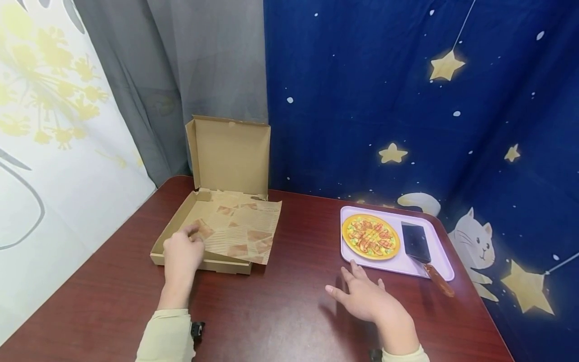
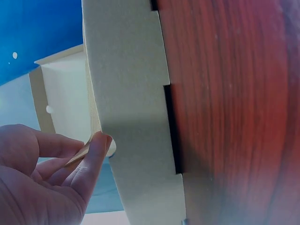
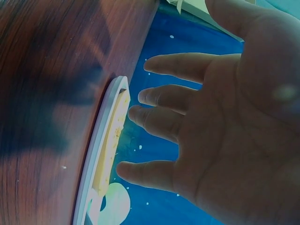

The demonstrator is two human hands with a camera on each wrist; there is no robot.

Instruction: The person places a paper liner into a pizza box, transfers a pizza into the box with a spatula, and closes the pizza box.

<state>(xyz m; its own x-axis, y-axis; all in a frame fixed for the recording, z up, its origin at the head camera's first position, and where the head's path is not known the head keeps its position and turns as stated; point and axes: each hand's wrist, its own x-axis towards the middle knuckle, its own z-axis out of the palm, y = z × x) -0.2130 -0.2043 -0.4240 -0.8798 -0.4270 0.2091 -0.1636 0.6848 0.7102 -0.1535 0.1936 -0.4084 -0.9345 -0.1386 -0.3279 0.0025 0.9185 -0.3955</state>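
Observation:
My left hand (image 1: 183, 254) pinches the near left edge of a sheet of printed brown paper (image 1: 244, 229) between thumb and fingers. Much of the sheet lies over an open cardboard pizza box (image 1: 226, 266), and its right side reaches past the box wall. In the left wrist view the thumb and fingers close on the paper edge (image 2: 80, 154) right at the top of the box's front wall (image 2: 131, 93). My right hand (image 1: 366, 296) hovers with fingers spread, holding nothing. It is nearest to a pale lilac tray (image 1: 393, 266) bearing a pizza (image 1: 371, 236) on a yellow base.
On the tray's right side lies a pizza server (image 1: 416, 241), its wooden handle (image 1: 439, 280) reaching over the tray's edge. The box lid (image 1: 232, 156) stands upright at the back. A dark red table (image 1: 289, 311) carries everything, with blue and grey curtains (image 1: 344, 100) behind.

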